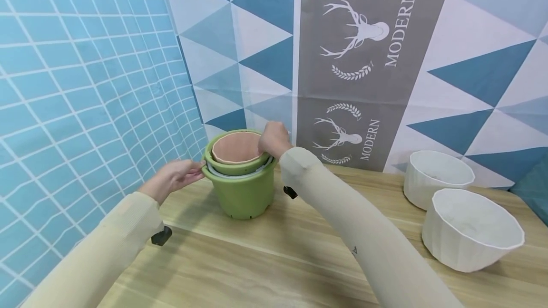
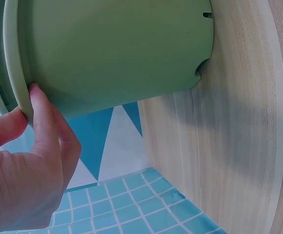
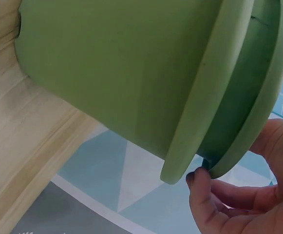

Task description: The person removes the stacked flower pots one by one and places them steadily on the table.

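One round green plastic pot (image 1: 243, 198) is being pinched by the left hand (image 1: 177, 177), a green inner pot (image 1: 236, 169) by the right hand (image 1: 275, 139), its fingertips (image 3: 200, 190) being shown only in right-wrist view.

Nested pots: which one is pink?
The innermost pot, sitting inside the upper green pot; the others in the stack look green or pale grey.
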`<state>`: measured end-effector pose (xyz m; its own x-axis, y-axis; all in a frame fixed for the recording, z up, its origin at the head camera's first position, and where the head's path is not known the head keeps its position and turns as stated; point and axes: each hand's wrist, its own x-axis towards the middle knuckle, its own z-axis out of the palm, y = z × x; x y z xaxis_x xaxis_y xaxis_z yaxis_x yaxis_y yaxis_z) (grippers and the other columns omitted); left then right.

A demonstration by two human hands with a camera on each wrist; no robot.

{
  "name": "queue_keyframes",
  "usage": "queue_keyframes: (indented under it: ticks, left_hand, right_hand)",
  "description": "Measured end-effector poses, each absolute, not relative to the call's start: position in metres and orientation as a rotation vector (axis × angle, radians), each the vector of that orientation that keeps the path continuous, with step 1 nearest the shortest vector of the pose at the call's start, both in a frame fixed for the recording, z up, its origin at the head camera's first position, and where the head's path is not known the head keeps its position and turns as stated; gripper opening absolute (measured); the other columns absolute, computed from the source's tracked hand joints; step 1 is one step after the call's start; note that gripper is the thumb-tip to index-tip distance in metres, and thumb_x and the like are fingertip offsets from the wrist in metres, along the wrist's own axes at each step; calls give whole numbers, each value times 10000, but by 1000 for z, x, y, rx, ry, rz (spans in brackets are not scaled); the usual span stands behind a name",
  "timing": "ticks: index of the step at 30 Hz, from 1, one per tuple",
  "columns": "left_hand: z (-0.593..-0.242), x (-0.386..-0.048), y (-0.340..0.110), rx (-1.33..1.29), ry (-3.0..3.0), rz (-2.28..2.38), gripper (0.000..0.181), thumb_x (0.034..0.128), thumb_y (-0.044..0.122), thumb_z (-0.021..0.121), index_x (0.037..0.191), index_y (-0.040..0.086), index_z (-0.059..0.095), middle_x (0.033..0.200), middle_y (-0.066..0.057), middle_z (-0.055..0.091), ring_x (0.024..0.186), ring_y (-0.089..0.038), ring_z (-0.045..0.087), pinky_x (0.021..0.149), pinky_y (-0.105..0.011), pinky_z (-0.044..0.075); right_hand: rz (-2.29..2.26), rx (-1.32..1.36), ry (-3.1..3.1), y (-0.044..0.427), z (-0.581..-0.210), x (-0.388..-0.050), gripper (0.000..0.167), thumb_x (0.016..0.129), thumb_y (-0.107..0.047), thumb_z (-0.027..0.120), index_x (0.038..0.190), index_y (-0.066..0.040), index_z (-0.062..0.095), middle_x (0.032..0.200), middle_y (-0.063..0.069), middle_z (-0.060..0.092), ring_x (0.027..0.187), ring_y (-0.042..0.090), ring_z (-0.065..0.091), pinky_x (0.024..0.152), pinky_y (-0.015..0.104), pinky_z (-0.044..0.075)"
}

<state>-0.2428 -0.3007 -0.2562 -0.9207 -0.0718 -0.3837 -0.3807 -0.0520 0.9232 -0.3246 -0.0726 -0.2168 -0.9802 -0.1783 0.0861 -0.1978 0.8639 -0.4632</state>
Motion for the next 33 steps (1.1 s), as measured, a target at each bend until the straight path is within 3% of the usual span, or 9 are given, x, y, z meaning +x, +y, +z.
queue_keyframes:
  ticks: [2, 5, 9, 13, 18, 21, 25, 33]
  left_hand:
    - [-256, -243, -301, -489, 2000, 2078, 620, 986, 43, 476, 1476, -99, 123, 791, -11, 601, 705, -50, 653, 786, -114, 596]
    - [-255, -244, -301, -489, 1999, 2088, 474, 980, 31, 480, 1395, -98, 292, 789, -16, 606, 708, -57, 657, 785, -118, 597]
    - [-254, -242, -301, -487, 1979, 2111, 160, 973, 17, 489, 1122, -37, 466, 793, -24, 612, 716, -67, 663, 786, -127, 601]
    - [-254, -242, -301, -492, 1949, 2134, 67, 969, 8, 495, 1031, -14, 479, 784, -28, 622, 713, -72, 668, 778, -129, 603]
    - [-255, -243, -301, -486, 1941, 2142, 37, 964, 1, 500, 997, -12, 491, 776, -33, 630, 714, -77, 669, 769, -129, 604]
    - [-257, -243, -302, -486, 1959, 2123, 65, 959, 5, 513, 1017, -20, 496, 791, -31, 627, 726, -76, 667, 782, -132, 603]
    - [-259, -243, -303, -486, 1964, 2110, 60, 969, 8, 495, 1019, -25, 492, 795, -27, 621, 729, -72, 665, 778, -128, 602]
    - [-254, -245, -301, -471, 1990, 2083, 28, 976, 26, 489, 969, 3, 504, 766, -3, 638, 701, -47, 673, 757, -107, 597]
  right_hand:
    - [758, 307, -3005, -73, -217, -326, 127, 795, -110, 735, 809, -96, 609, 926, 75, 604, 659, 160, 484, 432, 211, 379]
    - [742, 350, -3018, -72, -215, -330, 273, 836, -50, 617, 647, -141, 443, 727, 38, 451, 546, 130, 322, 400, 213, 254]
    - [743, 402, -3039, -72, -210, -332, 363, 840, -10, 537, 611, -174, 308, 658, 13, 301, 511, 110, 188, 409, 218, 180]
    - [743, 401, -3088, -71, -205, -335, 330, 821, -3, 517, 618, -169, 315, 671, 25, 318, 497, 115, 189, 394, 222, 185]
    - [685, 439, -3155, -66, -200, -339, 271, 811, -31, 546, 595, -152, 436, 638, 29, 422, 417, 110, 332, 358, 204, 295]
    - [651, 464, -3196, -64, -197, -341, 185, 825, -65, 564, 652, -131, 567, 711, 55, 553, 420, 111, 452, 371, 197, 393]
    - [644, 503, -3236, -62, -193, -342, 78, 828, -98, 585, 813, -87, 661, 835, 79, 610, 462, 108, 524, 406, 185, 473]
    - [1014, 633, -3302, -43, -180, -347, 244, 880, -78, 534, 1086, 25, 615, 833, 87, 587, 670, 172, 601, 602, 236, 611]
